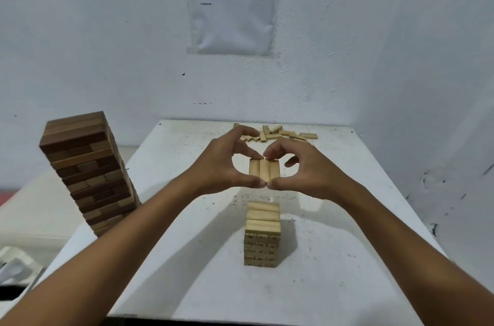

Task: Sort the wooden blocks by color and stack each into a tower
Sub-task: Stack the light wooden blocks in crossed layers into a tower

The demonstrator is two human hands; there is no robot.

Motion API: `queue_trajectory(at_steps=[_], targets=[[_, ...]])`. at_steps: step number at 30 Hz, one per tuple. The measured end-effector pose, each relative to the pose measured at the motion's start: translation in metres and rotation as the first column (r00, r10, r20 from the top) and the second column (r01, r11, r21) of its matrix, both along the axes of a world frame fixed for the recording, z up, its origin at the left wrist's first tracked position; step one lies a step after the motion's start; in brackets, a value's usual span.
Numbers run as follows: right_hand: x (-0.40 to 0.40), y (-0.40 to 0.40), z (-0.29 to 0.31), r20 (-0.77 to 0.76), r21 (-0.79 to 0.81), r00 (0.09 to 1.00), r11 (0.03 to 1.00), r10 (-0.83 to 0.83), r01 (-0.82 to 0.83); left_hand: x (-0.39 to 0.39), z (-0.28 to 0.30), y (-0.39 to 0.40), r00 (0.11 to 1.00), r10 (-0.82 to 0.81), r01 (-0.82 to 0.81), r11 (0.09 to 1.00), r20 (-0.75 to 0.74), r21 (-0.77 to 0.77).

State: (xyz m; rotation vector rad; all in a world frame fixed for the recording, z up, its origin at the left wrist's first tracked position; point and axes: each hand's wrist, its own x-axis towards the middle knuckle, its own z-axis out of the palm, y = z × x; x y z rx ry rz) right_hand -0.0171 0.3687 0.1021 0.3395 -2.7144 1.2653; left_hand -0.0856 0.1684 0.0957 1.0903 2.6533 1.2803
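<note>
Three light wooden blocks [264, 170] lie side by side as one row, held between both hands above the table's middle. My left hand [227, 162] pinches the row's left part with thumb and curled fingers. My right hand [302, 165] pinches the right part the same way, and the two thumbs touch at the row's near end. A short tower of light blocks [262, 235] stands below the row, nearer to me. A tall tower of dark brown blocks [88, 173] stands at the table's left edge. Several loose light blocks [280, 134] lie at the far edge.
The white table [334, 259] meets a white wall at the back and on the right. A printed paper sheet [232, 2] hangs on the back wall. A lower white surface [32, 218] lies left of the table, beyond the dark tower.
</note>
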Motion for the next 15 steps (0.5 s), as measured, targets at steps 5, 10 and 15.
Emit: queue_trajectory(at_steps=[5,10,15], targets=[[0.027,-0.007,0.002,0.043,0.027,0.999,0.999,0.032,-0.033,0.029,-0.001,-0.009,1.0,-0.004,0.005,1.0,0.023,-0.015],[0.042,-0.012,-0.004,0.086,0.058,0.995,0.997,0.054,-0.06,0.045,-0.009,-0.015,0.999,-0.01,0.012,0.999,0.051,-0.041],[0.05,-0.016,-0.009,0.102,0.052,0.993,0.997,0.058,-0.063,0.053,-0.014,-0.018,0.998,-0.004,0.007,0.999,0.069,-0.051]])
